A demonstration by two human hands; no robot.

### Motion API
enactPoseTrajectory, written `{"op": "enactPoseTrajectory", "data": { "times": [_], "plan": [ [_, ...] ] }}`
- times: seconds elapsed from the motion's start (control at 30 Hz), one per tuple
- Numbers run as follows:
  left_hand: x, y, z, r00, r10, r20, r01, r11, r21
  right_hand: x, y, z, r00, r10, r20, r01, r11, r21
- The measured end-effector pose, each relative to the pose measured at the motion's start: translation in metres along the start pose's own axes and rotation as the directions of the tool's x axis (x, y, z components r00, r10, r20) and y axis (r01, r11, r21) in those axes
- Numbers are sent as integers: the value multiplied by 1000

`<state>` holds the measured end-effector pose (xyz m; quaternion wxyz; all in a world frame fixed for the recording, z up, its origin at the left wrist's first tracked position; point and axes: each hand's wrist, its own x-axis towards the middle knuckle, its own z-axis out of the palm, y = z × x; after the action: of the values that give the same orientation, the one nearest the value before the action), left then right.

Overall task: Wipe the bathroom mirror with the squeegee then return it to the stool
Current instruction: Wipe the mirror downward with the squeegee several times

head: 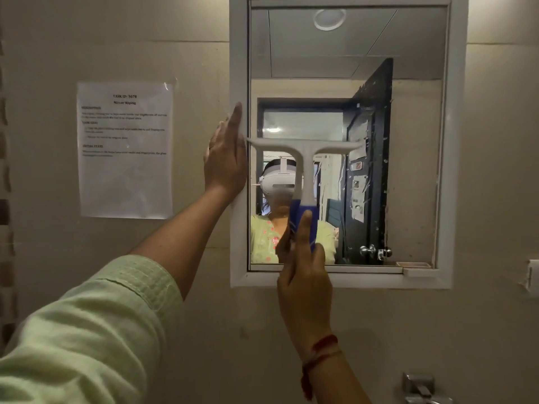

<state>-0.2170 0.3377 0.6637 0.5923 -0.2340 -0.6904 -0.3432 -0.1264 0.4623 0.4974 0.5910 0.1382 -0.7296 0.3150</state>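
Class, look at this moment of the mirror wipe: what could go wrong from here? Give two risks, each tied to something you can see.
1. The squeegee blade spans only part of the mirror, so the specks on the right side may be missed.
2. The left hand is flat on the frame right beside the glass; if it slips inward, it could leave fresh fingerprints.

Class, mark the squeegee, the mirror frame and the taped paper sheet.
squeegee (306, 170): head view, on its white neck below the blade.
mirror frame (455, 141): head view, on its white right side.
paper sheet (125, 176): head view, on its blank lower half.
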Motion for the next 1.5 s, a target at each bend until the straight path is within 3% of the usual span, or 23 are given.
{"op": "enactPoseTrajectory", "data": {
  "times": [0.3, 0.53, 0.77, 1.0, 1.17, 1.5],
  "plan": [
    [0, -2, 2, 1000, 19, -4, -19, 998, -58, 39, -9, -8, 999, -18, -48, 20, 999, 49],
    [0, -2, 3, 999, 35, -26, -36, 997, -70, -19, -2, -6, 999, 29, 40, -30, 999, 13],
    [-1, -2, 3, 999, 39, -37, -41, 997, -63, 39, -7, -7, 998, -26, -55, 27, 1000, 14],
    [0, -5, 5, 998, 50, -39, -53, 996, -69, -29, 5, -5, 998, 31, 59, -32, 999, 14],
    [0, -5, 6, 998, 32, -51, -35, 996, -76, 19, -4, -10, 999, -5, -49, 6, 1000, 22],
    [0, -6, 6, 997, 48, -67, -52, 997, -57, -31, 2, -8, 999, 27, 43, -29, 999, 34]
  ]
}}
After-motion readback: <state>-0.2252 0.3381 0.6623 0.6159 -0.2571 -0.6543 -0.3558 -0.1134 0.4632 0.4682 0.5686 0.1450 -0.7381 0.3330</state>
